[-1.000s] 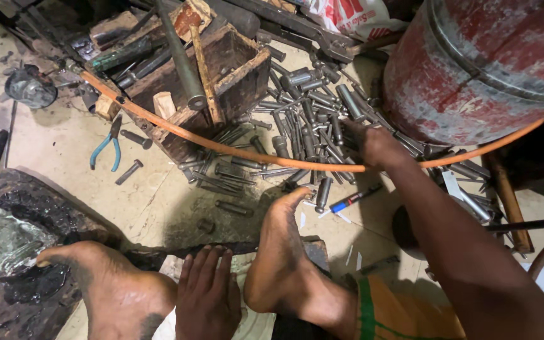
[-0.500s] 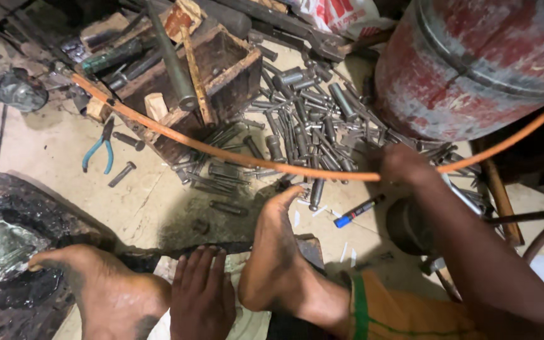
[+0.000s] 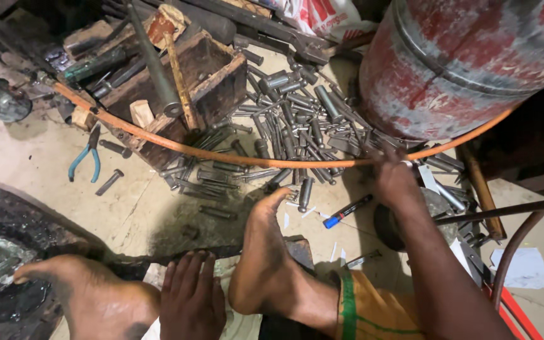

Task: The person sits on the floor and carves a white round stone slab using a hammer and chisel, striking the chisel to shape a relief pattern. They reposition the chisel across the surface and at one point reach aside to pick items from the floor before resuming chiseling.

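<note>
Big red gas cylinder (image 3: 473, 63) leans over the floor's far right corner, its orange hose (image 3: 221, 154) arcing across the scattered steel bolts (image 3: 291, 126). The wooden toolbox (image 3: 184, 82) sits at the far edge, hammer propped inside. Right hand (image 3: 395, 179) reaches to the hose beside the cylinder, grip hidden, cannot tell. Left hand (image 3: 190, 302) rests flat, fingers spread, bracing at the near edge.

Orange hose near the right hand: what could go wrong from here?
Possible risks:
1. The right hand reaches under the orange hose; it could snag it.
2. Loose metal bolts lie close to the bare right foot; one could roll underfoot.
3. The red gas cylinder stands right beside the arm; a bump seems possible.
</note>
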